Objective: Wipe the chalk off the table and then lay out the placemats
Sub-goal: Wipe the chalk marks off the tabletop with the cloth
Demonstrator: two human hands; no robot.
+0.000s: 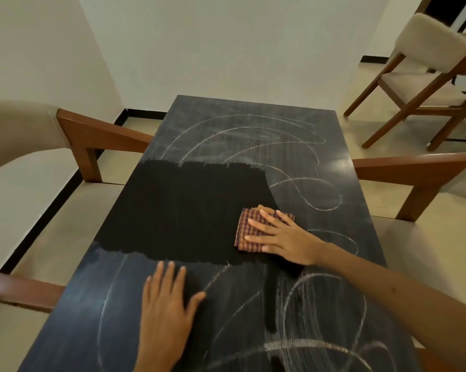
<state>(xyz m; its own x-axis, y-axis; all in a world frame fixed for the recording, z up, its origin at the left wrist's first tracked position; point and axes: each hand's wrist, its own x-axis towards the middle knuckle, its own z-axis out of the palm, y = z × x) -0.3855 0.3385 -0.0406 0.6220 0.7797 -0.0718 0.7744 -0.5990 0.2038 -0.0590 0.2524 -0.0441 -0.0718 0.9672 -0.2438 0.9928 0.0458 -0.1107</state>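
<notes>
A dark rectangular table (97, 304) carries white chalk loops (315, 200) across its far end, right side and near end. A wide band across its middle left is wiped black (189, 210). A folded brown checked cloth (246, 234) lies flat at the right edge of that band. My right hand (283, 237) presses on the cloth with straight, spread fingers. My left hand (167, 304) rests flat on the near part of the table, fingers straight, holding nothing. No placemats are in view.
A beige upholstered chair with wooden arms (92, 135) stands along the table's left side, another (414, 170) along the right. A third chair (427, 76) stands apart at the back right. White walls close the far side.
</notes>
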